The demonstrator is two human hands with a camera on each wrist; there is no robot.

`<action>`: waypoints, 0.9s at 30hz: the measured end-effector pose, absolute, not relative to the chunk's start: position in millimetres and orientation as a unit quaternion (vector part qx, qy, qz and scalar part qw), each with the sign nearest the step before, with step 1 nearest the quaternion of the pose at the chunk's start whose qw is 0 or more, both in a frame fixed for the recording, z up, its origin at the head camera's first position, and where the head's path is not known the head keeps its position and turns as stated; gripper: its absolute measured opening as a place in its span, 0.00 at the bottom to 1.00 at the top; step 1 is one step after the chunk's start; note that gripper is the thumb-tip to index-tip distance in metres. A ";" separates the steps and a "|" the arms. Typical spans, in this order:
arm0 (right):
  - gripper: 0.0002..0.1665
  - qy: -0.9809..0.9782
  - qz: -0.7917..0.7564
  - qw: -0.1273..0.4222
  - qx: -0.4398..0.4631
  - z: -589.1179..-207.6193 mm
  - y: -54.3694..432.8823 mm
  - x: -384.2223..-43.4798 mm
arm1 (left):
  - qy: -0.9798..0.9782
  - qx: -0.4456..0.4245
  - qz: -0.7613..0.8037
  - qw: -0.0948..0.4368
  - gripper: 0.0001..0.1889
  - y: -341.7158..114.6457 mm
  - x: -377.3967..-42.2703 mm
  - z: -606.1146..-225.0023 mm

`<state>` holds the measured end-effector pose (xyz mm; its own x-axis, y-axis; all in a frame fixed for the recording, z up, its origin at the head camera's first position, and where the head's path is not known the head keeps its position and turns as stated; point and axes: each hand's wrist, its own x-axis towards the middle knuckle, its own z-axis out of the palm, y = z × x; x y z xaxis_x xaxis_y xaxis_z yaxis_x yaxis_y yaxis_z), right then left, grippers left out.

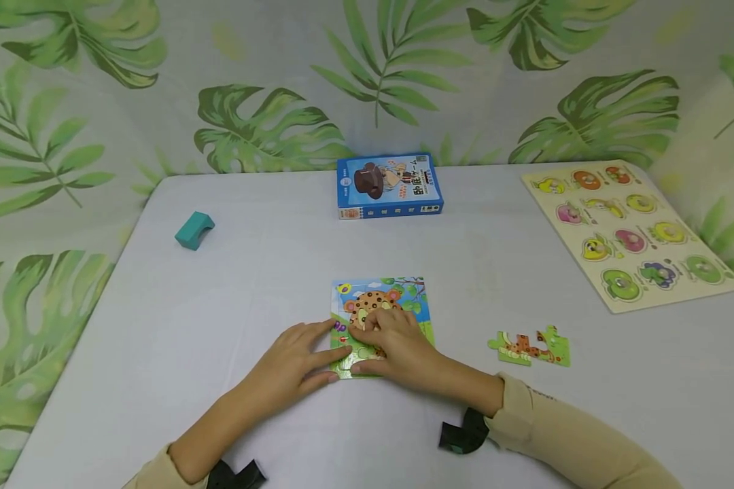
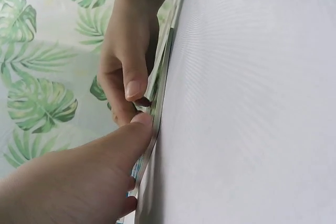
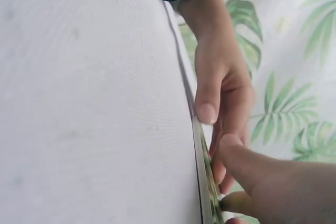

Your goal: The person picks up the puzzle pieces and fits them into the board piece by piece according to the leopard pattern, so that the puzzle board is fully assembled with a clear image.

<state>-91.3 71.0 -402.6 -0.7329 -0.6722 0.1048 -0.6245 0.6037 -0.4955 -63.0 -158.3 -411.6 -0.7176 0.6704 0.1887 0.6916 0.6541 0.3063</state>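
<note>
A square jigsaw puzzle (image 1: 414,288) with a spotted leopard on a blue and green ground lies flat in the head view. My left hand (image 1: 287,370) rests at its left edge, fingers stretched out and touching it. From the right, my right hand (image 1: 404,346) presses on the lower part of the puzzle with thumb and fingertips, covering much of it. The wrist views show the puzzle edge-on, with the left thumb (image 2: 140,120) at its rim and the right thumb (image 3: 231,142) over it. To the right lie several puzzle pieces (image 1: 535,348), apart from the square.
A blue game box (image 1: 390,185) stands at the back of the white table (image 1: 269,272). At back right lies a board with fruit pictures (image 1: 633,238). A teal arch-shaped block (image 1: 194,231) sits at the far left. Leaf-patterned cloth (image 1: 269,129) hangs behind.
</note>
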 end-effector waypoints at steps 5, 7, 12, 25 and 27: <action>0.44 0.887 -0.257 0.101 -0.370 -400.7 80.1 -88.6 | -0.913 -0.357 -0.197 0.013 0.23 -158.9 -62.9 -410.4; 0.44 0.876 -0.288 0.134 -0.362 -396.8 85.6 -88.5 | -0.913 -0.354 -0.203 0.014 0.23 -158.9 -62.8 -411.3; 0.40 0.842 -0.397 0.182 -0.316 -382.4 105.5 -90.0 | -0.913 -0.349 -0.212 0.013 0.23 -158.8 -62.2 -413.1; 0.42 0.847 -0.451 0.015 -0.281 -341.5 185.4 -78.5 | -0.915 -0.341 -0.216 0.008 0.23 -158.6 -61.5 -414.4; 0.43 0.851 -0.447 -0.001 -0.275 -339.6 197.4 -74.9 | -0.915 -0.340 -0.217 0.008 0.23 -158.6 -61.3 -414.1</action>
<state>-74.9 197.4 -339.6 -0.8482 -0.4680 0.2481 -0.4696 0.4478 -0.7609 -61.3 -158.6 -414.1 -0.7686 0.6189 0.1618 0.6255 0.6742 0.3928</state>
